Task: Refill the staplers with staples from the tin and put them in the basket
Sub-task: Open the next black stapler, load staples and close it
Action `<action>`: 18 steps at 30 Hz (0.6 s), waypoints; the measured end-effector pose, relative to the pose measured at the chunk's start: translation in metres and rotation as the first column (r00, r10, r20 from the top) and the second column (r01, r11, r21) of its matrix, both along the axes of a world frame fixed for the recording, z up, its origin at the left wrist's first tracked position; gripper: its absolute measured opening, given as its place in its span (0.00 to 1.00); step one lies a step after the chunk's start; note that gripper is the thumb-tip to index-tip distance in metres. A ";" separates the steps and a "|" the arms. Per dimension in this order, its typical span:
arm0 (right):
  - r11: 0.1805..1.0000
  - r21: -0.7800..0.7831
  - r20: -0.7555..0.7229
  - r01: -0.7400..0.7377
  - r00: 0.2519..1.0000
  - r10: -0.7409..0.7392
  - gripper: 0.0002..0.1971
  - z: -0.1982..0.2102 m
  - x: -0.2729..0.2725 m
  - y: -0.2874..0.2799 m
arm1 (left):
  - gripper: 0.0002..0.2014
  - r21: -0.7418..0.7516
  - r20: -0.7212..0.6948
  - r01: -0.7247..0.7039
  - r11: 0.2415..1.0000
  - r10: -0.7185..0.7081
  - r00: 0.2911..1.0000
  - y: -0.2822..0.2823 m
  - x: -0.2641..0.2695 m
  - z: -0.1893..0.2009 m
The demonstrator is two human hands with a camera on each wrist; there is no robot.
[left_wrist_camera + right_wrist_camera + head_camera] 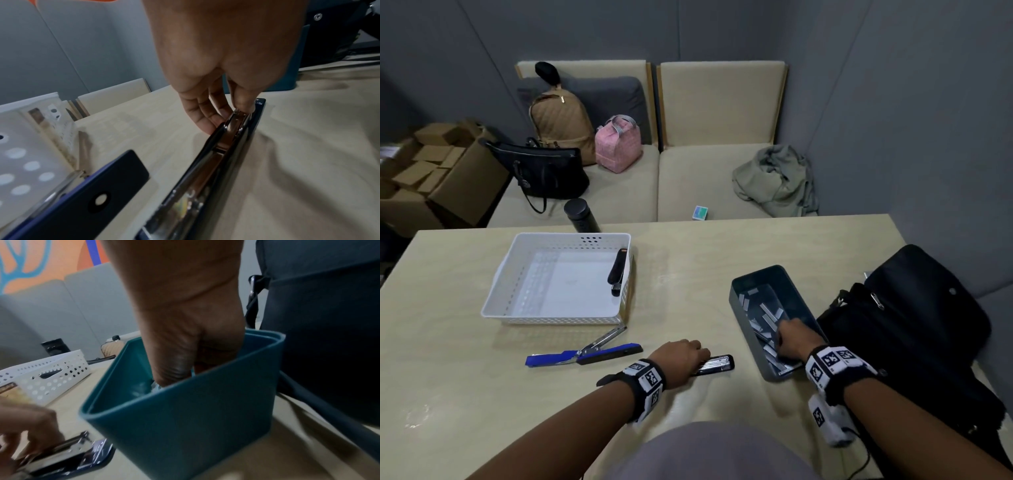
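A dark stapler (717, 363) lies opened on the table, its metal staple channel (222, 142) facing up. My left hand (697, 354) holds it near the front end, thumb and fingers (207, 123) pinching the channel's sides. My right hand (787, 337) reaches down into the teal tin (744, 279), among loose staple strips (768, 313). The tin wall (185, 418) hides its fingertips, so a grip on a strip cannot be made out. A blue stapler (585, 353) lies opened out to the left. The white basket (517, 274) holds one black stapler (618, 270).
A black bag (914, 325) lies right beside the tin at the table's right edge. A dark flask (582, 216) stands behind the basket. Beyond the table a sofa (688, 178) carries bags and a crumpled garment (777, 181). Cardboard boxes (431, 164) are stacked at the far left.
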State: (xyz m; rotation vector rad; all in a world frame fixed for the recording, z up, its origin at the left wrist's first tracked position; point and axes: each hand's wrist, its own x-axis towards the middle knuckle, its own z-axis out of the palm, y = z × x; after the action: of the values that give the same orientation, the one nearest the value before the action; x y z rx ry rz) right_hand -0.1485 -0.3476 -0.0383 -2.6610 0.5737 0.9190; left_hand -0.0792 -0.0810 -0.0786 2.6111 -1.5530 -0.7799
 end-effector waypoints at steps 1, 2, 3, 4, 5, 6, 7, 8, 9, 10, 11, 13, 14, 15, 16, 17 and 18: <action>0.999 -0.040 -0.009 -0.021 1.000 0.020 0.12 -0.003 -0.001 0.003 | 0.13 -0.001 -0.002 -0.004 1.000 0.004 1.000 -0.002 0.002 0.000; 0.995 -0.084 -0.010 -0.049 0.999 0.048 0.14 -0.006 -0.002 0.006 | 0.13 -0.001 -0.007 -0.007 1.000 0.007 1.000 -0.004 0.003 0.000; 0.988 -0.130 -0.007 -0.081 0.997 0.081 0.15 -0.008 -0.002 0.008 | 0.13 -0.002 -0.016 -0.012 1.000 0.012 1.000 -0.005 0.004 0.000; 0.979 -0.172 0.002 -0.111 0.994 0.113 0.15 -0.009 -0.003 0.009 | 0.14 0.000 -0.025 -0.017 1.000 0.017 1.000 -0.006 0.004 0.000; 0.969 -0.204 0.008 -0.138 0.990 0.143 0.15 -0.009 -0.003 0.011 | 0.14 0.000 -0.034 -0.021 1.000 0.021 0.999 -0.005 0.005 0.000; 0.960 -0.227 0.012 -0.162 0.985 0.170 0.14 -0.009 -0.004 0.012 | 0.15 -0.001 -0.041 -0.026 1.000 0.026 0.999 -0.005 0.005 0.000; 0.949 -0.251 0.021 -0.189 0.979 0.201 0.14 -0.009 -0.004 0.014 | 0.16 -0.006 -0.045 -0.030 1.000 0.030 0.999 -0.004 0.005 0.000; 0.938 -0.272 0.032 -0.214 0.972 0.231 0.13 -0.008 -0.004 0.016 | 0.16 -0.013 -0.047 -0.036 0.999 0.036 0.998 -0.003 0.004 0.000; 0.932 -0.284 0.042 -0.227 0.968 0.248 0.13 -0.007 -0.005 0.017 | 0.16 -0.019 -0.048 -0.041 0.999 0.040 0.998 -0.002 0.004 0.000; 0.930 -0.287 0.050 -0.229 0.966 0.253 0.13 -0.005 -0.006 0.017 | 0.16 -0.022 -0.048 -0.044 0.999 0.043 0.998 -0.002 0.003 -0.001; 0.934 -0.283 0.053 -0.219 0.968 0.243 0.13 -0.004 -0.006 0.016 | 0.16 -0.022 -0.047 -0.045 0.999 0.044 0.998 -0.001 0.003 -0.001; 0.951 -0.251 0.054 -0.178 0.979 0.197 0.13 -0.002 -0.007 0.013 | 0.17 -0.020 -0.045 -0.042 0.999 0.041 0.998 0.000 0.002 -0.001; 0.964 -0.222 0.066 -0.145 0.984 0.163 0.12 -0.001 -0.007 0.010 | 0.17 -0.018 -0.046 -0.039 0.999 0.038 0.998 0.001 0.002 -0.001; 0.977 -0.182 0.078 -0.107 0.989 0.123 0.12 0.000 -0.006 0.007 | 0.17 -0.017 -0.046 -0.037 0.999 0.036 0.998 0.001 0.002 -0.001; 0.987 -0.146 0.092 -0.073 0.992 0.087 0.11 0.002 -0.006 0.005 | 0.17 -0.016 -0.045 -0.036 0.999 0.035 0.998 0.002 0.002 -0.001; 0.993 -0.114 0.110 -0.043 0.992 0.055 0.10 0.003 -0.005 0.002 | 0.17 -0.015 -0.043 -0.035 0.999 0.034 0.998 0.003 0.002 -0.001; 0.996 -0.093 0.133 -0.016 0.991 0.029 0.08 0.005 -0.004 0.000 | 0.17 -0.017 -0.041 -0.035 0.999 0.035 0.999 0.004 0.002 -0.001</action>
State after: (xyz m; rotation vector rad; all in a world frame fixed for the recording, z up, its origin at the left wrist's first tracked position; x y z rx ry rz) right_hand -0.1528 -0.3479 -0.0337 -2.7899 0.5681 0.7287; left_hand -0.0774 -0.0769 -0.0793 2.5862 -1.4929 -0.8076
